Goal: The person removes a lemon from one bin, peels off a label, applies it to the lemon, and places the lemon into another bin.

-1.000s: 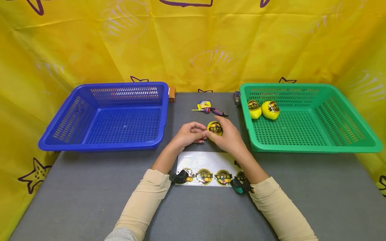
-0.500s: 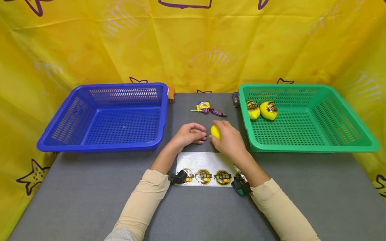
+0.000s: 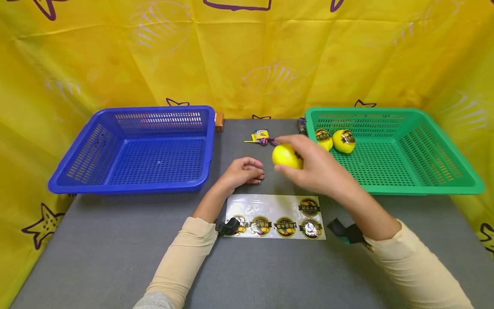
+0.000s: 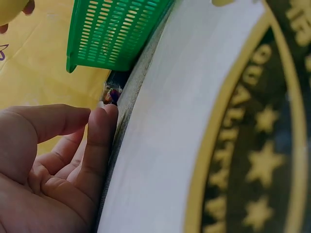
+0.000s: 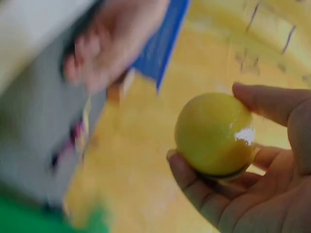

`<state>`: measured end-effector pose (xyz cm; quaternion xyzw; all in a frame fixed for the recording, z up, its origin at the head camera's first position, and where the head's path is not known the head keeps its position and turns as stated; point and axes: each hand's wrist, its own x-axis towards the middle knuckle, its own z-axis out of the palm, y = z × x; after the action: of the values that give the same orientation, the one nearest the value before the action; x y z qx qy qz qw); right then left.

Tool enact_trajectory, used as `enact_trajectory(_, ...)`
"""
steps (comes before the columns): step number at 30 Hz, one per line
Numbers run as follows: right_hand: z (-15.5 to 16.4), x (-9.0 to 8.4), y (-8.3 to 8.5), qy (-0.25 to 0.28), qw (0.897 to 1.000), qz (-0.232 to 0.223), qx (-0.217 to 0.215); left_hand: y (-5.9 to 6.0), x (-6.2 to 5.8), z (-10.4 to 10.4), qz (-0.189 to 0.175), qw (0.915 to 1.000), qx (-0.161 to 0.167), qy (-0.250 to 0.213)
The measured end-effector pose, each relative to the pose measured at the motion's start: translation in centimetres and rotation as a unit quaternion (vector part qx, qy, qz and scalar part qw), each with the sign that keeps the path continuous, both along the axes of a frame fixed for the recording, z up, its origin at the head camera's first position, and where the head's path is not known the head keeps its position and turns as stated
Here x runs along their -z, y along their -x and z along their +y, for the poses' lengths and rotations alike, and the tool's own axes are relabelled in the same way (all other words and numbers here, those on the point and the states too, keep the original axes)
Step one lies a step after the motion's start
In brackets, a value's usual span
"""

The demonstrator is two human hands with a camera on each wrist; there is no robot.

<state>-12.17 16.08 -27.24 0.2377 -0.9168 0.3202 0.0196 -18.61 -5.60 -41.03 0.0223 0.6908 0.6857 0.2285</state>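
Observation:
My right hand (image 3: 314,167) holds a yellow lemon (image 3: 286,156) between thumb and fingers, raised over the table near the green basket (image 3: 393,189). In the right wrist view the lemon (image 5: 214,133) shows a glossy side, with a dark edge underneath by the fingers. My left hand (image 3: 244,172) rests on the table with loosely curled fingers and nothing in them. A white sticker sheet (image 3: 266,205) with several round black-and-gold stickers lies just in front of it. Two lemons with such stickers, one a labelled lemon (image 3: 343,143), sit in the green basket's left end.
A blue basket (image 3: 127,188) stands on the left. Behind the hands lie a lollipop (image 3: 263,142) and a yellow-wrapped sweet (image 3: 259,134). A small orange-brown box (image 3: 219,122) is beside the blue basket, and a dark packet (image 3: 302,125) beside the green one. A yellow curtain (image 3: 247,56) hangs behind.
My right hand has drawn away from the left hand, lifting the lemon up and to the right. The sticker on the lemon has turned out of sight. The left hand has stayed in place.

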Motion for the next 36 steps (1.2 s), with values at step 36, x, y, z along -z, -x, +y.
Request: enact_trajectory(36, 21.4, 5.3, 12.0, -0.026, 0.929, -0.316, 0.189, 0.1, 0.2, -0.2, -0.002, 1.0000, 0.004, -0.002)
